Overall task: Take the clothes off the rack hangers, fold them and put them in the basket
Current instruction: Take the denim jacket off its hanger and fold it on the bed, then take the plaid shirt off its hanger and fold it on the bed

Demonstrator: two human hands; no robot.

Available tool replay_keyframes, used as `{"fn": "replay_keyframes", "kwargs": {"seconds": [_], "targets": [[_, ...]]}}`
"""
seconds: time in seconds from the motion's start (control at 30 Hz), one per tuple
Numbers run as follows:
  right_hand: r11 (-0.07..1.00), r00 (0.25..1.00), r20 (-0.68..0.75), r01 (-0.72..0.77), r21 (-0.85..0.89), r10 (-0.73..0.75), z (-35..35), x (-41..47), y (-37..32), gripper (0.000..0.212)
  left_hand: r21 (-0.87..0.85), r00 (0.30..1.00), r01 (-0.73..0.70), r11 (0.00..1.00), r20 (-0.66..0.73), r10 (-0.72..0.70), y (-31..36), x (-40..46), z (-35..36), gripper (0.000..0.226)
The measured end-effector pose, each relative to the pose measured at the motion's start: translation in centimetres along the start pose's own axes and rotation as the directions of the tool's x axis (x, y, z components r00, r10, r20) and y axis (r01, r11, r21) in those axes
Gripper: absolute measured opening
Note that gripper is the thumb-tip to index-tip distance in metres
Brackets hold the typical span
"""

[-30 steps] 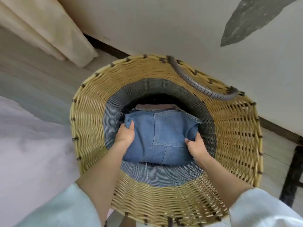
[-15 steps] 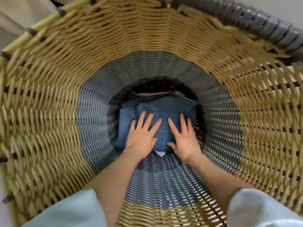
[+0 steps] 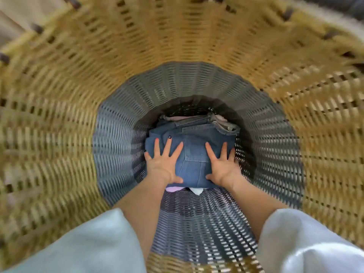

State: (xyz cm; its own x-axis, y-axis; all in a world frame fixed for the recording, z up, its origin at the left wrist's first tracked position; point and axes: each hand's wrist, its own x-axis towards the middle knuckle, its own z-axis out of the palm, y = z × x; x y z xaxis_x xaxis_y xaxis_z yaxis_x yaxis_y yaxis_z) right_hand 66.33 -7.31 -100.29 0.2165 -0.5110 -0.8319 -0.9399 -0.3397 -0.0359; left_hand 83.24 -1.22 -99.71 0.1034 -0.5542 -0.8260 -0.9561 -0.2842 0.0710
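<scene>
We see a folded blue denim garment (image 3: 194, 154) lying flat at the bottom of a deep wicker basket (image 3: 177, 48), seams and a raw, frayed edge showing at its far end. The basket's wall is woven in yellow above and grey-blue lower down. Under the denim, slips of pink and white cloth (image 3: 196, 191) poke out at the near edge, and pale pinkish fabric (image 3: 220, 119) shows beyond it.
</scene>
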Motion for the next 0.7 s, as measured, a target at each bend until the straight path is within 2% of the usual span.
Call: {"fn": "replay_keyframes", "kwargs": {"seconds": [0.13,0.3,0.4,0.5,0.7], "targets": [[0.980,0.997,0.043,0.058,0.188,-0.067,-2.6,-7.8,0.2,0.075,-0.115,0.996,0.036,0.993,-0.073,-0.045,1.2,-7.6,-3.6,0.086],[0.935,0.999,-0.024,0.050,0.351,-0.045,-10.1,-19.2,1.4,0.059,-0.154,0.991,-0.031,0.988,-0.135,0.010,4.2,-18.5,-11.4,0.073],[0.903,0.995,-0.090,0.075,0.423,-0.041,-16.5,-27.0,2.6,0.048,-0.139,0.968,-0.122,0.983,-0.234,0.087,6.7,-25.7,-17.7,0.067],[0.883,0.986,-0.163,0.107,0.457,-0.035,-22.9,-34.1,3.3,0.043,-0.098,0.923,-0.206,0.974,-0.350,0.160,8.6,-31.8,-24.3,0.062],[0.882,0.904,-0.421,0.139,0.450,0.073,-33.3,-49.2,6.8,0.041,0.060,0.760,-0.387,0.920,-0.544,0.355,13.6,-44.7,-36.8,0.058]]}}
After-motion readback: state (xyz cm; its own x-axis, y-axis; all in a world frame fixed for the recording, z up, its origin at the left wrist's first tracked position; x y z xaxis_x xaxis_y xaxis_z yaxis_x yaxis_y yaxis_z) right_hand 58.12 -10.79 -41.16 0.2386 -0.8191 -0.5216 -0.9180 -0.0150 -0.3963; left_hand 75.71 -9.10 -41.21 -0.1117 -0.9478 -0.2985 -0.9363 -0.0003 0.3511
